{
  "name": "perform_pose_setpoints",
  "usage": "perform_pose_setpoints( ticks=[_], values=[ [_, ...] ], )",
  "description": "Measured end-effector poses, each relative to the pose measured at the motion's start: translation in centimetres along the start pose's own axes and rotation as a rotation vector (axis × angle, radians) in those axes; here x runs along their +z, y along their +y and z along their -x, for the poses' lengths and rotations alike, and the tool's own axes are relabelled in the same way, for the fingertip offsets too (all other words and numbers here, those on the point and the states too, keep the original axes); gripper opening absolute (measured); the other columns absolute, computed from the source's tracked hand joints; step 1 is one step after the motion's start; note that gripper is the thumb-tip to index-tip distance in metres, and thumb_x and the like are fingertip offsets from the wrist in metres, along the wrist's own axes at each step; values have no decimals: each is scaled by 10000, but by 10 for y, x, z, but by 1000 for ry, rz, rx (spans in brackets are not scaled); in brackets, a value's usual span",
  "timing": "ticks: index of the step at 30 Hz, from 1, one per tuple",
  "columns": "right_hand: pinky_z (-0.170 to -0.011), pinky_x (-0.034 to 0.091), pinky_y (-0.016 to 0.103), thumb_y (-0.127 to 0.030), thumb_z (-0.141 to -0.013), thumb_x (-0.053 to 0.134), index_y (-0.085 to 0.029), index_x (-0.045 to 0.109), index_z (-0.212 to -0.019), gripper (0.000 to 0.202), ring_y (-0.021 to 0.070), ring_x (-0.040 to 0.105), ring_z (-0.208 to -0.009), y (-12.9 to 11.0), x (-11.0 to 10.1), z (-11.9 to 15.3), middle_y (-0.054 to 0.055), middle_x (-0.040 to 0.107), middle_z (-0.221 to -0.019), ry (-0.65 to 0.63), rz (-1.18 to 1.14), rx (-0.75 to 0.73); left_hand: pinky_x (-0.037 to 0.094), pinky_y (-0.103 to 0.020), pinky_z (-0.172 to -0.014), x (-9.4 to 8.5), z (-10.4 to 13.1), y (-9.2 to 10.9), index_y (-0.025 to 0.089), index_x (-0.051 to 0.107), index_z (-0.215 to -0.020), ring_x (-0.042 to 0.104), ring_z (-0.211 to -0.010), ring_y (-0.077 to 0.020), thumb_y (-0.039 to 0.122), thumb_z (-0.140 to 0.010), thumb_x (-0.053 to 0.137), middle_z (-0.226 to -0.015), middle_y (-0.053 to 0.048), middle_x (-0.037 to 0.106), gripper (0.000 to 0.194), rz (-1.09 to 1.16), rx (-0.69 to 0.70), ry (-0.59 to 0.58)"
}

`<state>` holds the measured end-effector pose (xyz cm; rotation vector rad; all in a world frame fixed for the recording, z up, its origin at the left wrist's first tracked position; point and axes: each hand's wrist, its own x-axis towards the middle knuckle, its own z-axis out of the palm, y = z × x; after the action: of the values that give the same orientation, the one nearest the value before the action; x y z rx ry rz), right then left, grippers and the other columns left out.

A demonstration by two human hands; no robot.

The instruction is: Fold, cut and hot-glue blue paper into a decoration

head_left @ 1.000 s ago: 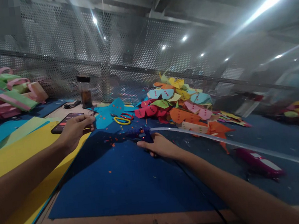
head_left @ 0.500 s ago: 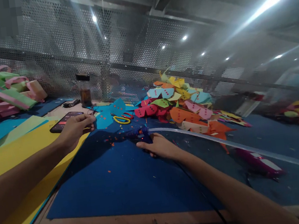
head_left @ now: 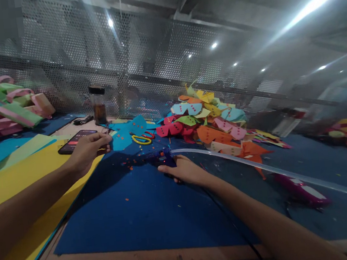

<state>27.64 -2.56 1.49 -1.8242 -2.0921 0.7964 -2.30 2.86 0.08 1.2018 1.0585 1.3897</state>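
My left hand [head_left: 90, 152] is closed, thumb and fingers pinched at the left edge of a light blue paper cutout [head_left: 123, 138] dotted with orange. The cutout's other half tilts up beyond the fingertips. In my right hand [head_left: 185, 170] is a dark blue hot glue gun [head_left: 164, 156], its nozzle pointing left. From its back a long clear glue stick [head_left: 227, 156] curves to the right. Small orange paper bits [head_left: 127, 168] lie scattered below the cutout. Scissors with yellow and red handles [head_left: 141, 139] rest just right of it.
A phone [head_left: 76, 142] lies on paper behind my left hand, near a lidded jar [head_left: 98, 105]. Yellow sheets [head_left: 31, 181] cover the left side. Colourful paper cutouts [head_left: 198, 122] are heaped at back right, folded paper pieces [head_left: 3, 108] at far left. A magenta tool [head_left: 304, 190] lies right.
Both hands, the glue gun and the cutout stay almost in place. The glue gun and right hand have shifted very slightly left.
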Motion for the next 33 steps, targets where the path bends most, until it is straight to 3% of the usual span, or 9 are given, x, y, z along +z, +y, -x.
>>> perform_pose_setpoints(
  ticks=[4,13,23,27,33],
  values=[
    [-484,442,243,-575,-895,600,-172,593,-781,418,148,601,-497,2,1,-1,4,586,-535,0,3,-14,472,-277,-668,0,0,0,168,685,-691,560,-631,-116,422,-601,895,-670,16,615,342,5,-11,2],
    [-479,450,214,-523,-903,624,-165,622,-1034,381,104,575,-499,2,2,11,-17,595,-682,44,-140,-65,489,-261,-669,0,0,-1,172,683,-683,554,-629,-111,425,-619,894,-666,18,609,336,-4,-7,-4],
    [-458,397,217,-593,-880,625,-156,648,-1116,497,114,518,-491,-8,0,29,-42,539,-570,94,-216,-120,502,-278,-678,6,4,-2,168,694,-688,566,-654,-126,465,-581,897,-707,6,627,375,-75,17,-11],
    [-452,363,218,-629,-878,607,-166,655,-1039,493,108,495,-485,-11,2,34,-41,537,-555,94,-211,-141,494,-268,-675,10,8,-1,176,675,-667,558,-661,-128,465,-572,894,-690,14,610,375,-92,14,-49],
    [-466,360,242,-623,-875,599,-197,577,-725,452,118,496,-477,-15,7,36,-18,542,-526,156,-148,-158,518,-296,-721,14,12,-2,181,693,-690,579,-722,-153,465,-623,861,-725,2,624,337,-150,44,-103]
  ],
)
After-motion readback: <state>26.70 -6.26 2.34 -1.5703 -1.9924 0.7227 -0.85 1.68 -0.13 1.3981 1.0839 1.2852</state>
